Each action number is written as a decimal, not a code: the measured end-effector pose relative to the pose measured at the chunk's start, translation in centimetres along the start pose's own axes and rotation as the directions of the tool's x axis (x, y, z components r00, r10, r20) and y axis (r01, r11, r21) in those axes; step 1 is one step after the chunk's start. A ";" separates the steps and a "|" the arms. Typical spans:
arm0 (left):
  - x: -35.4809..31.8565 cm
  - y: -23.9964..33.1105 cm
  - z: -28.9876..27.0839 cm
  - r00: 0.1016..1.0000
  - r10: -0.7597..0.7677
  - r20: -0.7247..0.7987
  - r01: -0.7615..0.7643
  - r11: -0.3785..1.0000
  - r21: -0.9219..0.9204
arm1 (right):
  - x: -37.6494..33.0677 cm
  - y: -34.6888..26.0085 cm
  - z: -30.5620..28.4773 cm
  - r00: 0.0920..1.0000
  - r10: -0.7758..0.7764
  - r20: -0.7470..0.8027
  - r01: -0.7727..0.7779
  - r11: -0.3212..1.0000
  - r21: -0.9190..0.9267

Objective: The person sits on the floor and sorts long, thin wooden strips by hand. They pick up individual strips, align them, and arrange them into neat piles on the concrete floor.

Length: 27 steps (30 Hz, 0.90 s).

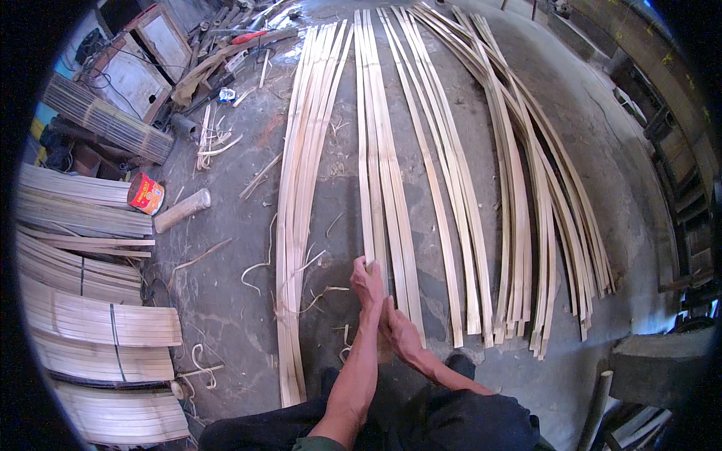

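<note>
Long pale bamboo strips (391,188) run away from me across the floor in the middle. My left hand (367,284) is closed around the near part of one or more of these strips, thumb on top. Just to its right and nearer to me, my right hand (402,337) is curled with its thumb pointing forward. Its fingers are mostly turned away, and what they grip is hidden. A brownish patch shows below it, too unclear to name. The near ends of the middle strips lie around both hands.
More bamboo strips lie in a left bundle (297,188), a right group (444,173) and a crossing far-right pile (526,188). Tied slat bundles (105,323), a red tin (146,194) and a short round pole (183,210) are on the left. Curled shavings (312,297) litter the floor.
</note>
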State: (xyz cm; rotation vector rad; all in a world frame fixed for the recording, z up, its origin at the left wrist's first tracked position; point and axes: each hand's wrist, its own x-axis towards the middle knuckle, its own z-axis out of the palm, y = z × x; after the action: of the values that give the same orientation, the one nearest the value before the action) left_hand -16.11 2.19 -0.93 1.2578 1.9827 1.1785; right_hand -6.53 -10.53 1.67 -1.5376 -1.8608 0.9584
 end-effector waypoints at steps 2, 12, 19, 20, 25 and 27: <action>-0.5 0.1 0.5 1.000 0.004 -0.029 -0.005 0.999 -0.031 | -0.3 1.7 0.9 1.000 -0.019 -0.017 0.019 1.000 0.004; -0.2 0.7 -0.8 1.000 0.004 -0.013 -0.004 1.000 0.011 | 0.0 0.0 0.5 1.000 -0.007 0.000 0.007 0.989 0.149; 0.4 -0.1 -1.1 0.993 -0.030 0.115 0.027 0.999 0.020 | 0.1 1.3 1.3 0.999 -0.027 0.017 0.025 0.994 0.107; 0.3 0.0 -1.3 0.993 -0.018 0.113 0.014 0.999 0.030 | 0.0 1.6 1.5 0.999 -0.039 0.019 0.037 0.995 0.096; 0.5 1.0 -1.7 0.973 -0.012 0.229 -0.019 0.991 0.130 | -0.1 2.0 1.1 0.999 -0.011 0.046 0.010 1.000 0.017; 0.4 0.4 -1.3 0.982 0.029 0.184 -0.057 0.987 0.148 | -0.2 2.2 1.2 0.997 0.026 0.068 -0.025 1.000 -0.005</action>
State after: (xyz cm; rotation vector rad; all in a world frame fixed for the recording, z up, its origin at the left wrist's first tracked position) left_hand -17.10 2.11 0.05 1.4375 1.9482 0.9094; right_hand -6.15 -10.69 -0.78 -1.5523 -1.8950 1.0313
